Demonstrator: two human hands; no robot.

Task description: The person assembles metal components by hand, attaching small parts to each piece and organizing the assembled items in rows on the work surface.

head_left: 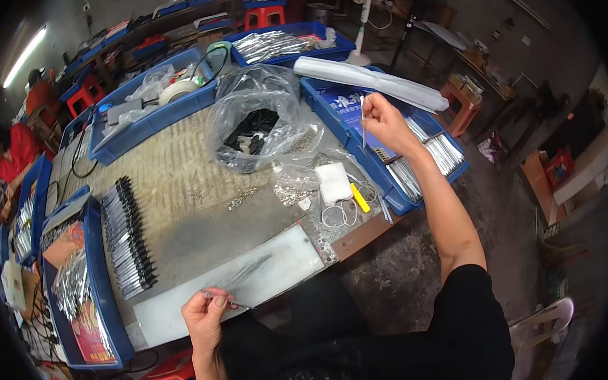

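My left hand [206, 313] is closed on a slim metal piece [240, 305] whose pointed end sticks out to the right, over the near edge of a pale smudged board [287, 260]. The piece's exact kind is too small to tell. My right hand [386, 125] is raised above the blue bin at the right, fingers pinched on a thin silver rod [364, 140] that stands nearly upright. Below it in that blue bin [366, 160] lie rows of slim silver pieces [443, 154] and a blue printed sheet [341, 105].
A clear plastic bag [260, 82] with black parts stands mid-table, near a white block [334, 182] and a yellow-handled tool [360, 198]. Black-ended silver pieces [128, 237] line up at left beside another blue bin [115, 324]. A plastic-wrapped roll [370, 83] rests across the right bin.
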